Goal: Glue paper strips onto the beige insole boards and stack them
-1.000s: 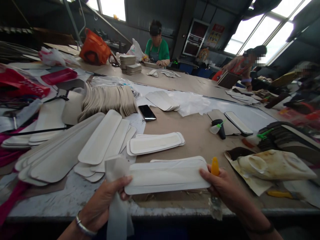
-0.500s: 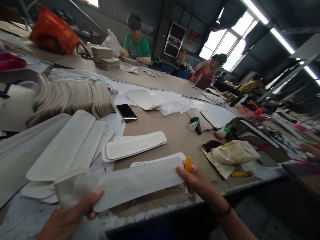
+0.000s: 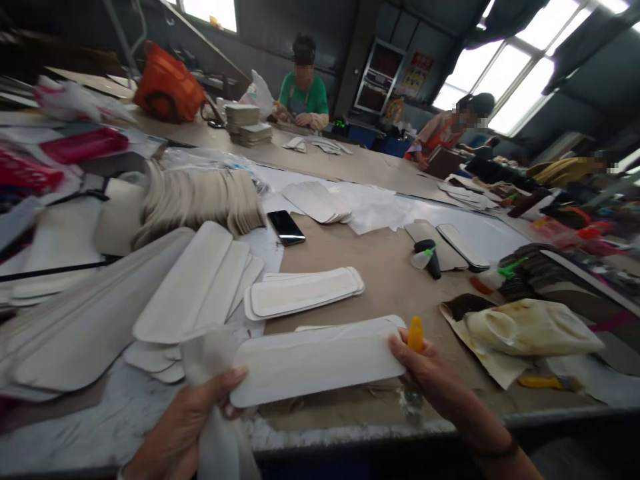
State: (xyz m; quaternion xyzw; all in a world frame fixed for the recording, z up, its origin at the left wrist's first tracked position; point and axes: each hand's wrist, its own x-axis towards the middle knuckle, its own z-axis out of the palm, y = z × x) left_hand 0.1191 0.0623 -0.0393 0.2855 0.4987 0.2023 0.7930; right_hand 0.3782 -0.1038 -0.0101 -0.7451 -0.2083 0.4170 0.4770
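Note:
A long white panel point(image 3: 320, 360) with rounded corners is held up between my two hands, above the near edge of the table. My left hand point(image 3: 195, 413) pinches its left end, thumb on top. A thin translucent sheet point(image 3: 213, 353) drapes over and below that hand. My right hand point(image 3: 430, 367) grips the panel's right end, and a yellow handle point(image 3: 415, 335) sticks up from the same grip; the tool's lower end is hard to make out. Just behind lies a small stack of similar white panels point(image 3: 305, 293).
Larger pale panels point(image 3: 187, 287) fan out on the left, before a row of curved pieces point(image 3: 200, 203). A phone point(image 3: 286, 227) lies mid-table. To the right are a stained yellowish container point(image 3: 533, 327), a yellow-handled brush point(image 3: 545, 382) and a small bottle point(image 3: 424, 257). Other people work across the table.
My view has swung left, so the table's things sit farther right. Both hands keep hold of the panel. The translucent sheet at my left hand looks narrower and hangs more downward.

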